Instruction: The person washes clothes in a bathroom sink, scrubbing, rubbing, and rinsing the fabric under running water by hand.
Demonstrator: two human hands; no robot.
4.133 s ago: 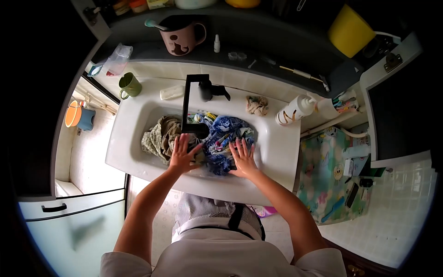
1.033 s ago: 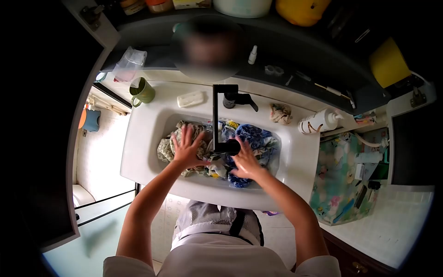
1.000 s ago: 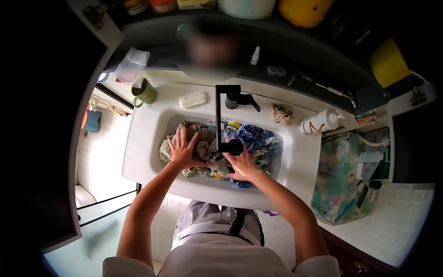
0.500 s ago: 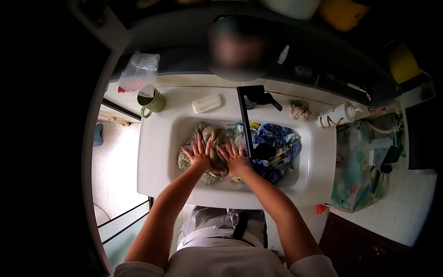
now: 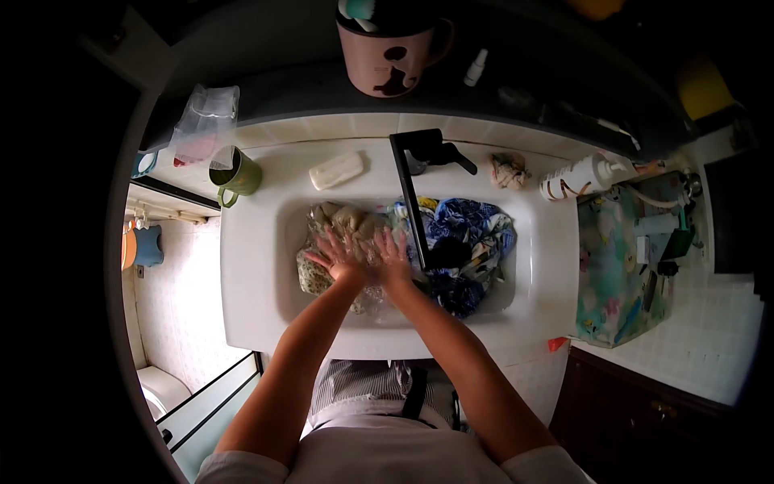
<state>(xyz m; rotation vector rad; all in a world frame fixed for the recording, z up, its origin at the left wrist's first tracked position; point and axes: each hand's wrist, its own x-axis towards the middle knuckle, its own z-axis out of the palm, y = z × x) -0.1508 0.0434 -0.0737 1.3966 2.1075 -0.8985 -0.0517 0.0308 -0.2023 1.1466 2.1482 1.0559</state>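
Note:
My left hand lies spread over wet beige cloth in the left half of the white sink. Beside it, my right hand also has its fingers apart and presses down in the water. Both palms face down, and neither hand grips anything. A patterned light cloth bulges out left of my left hand. Blue-and-white patterned fabric is heaped in the right half of the sink, partly behind the black faucet.
Along the sink's back rim are a green mug, a white bar of soap, a crumpled cloth and a white pump bottle. A pink mug stands on the dark shelf above. The faucet's spout reaches over the basin.
Both hands have pushed lower into the beige cloth, and the water around them is splashing. The camera view has shifted, so the sink sits slightly further left and higher.

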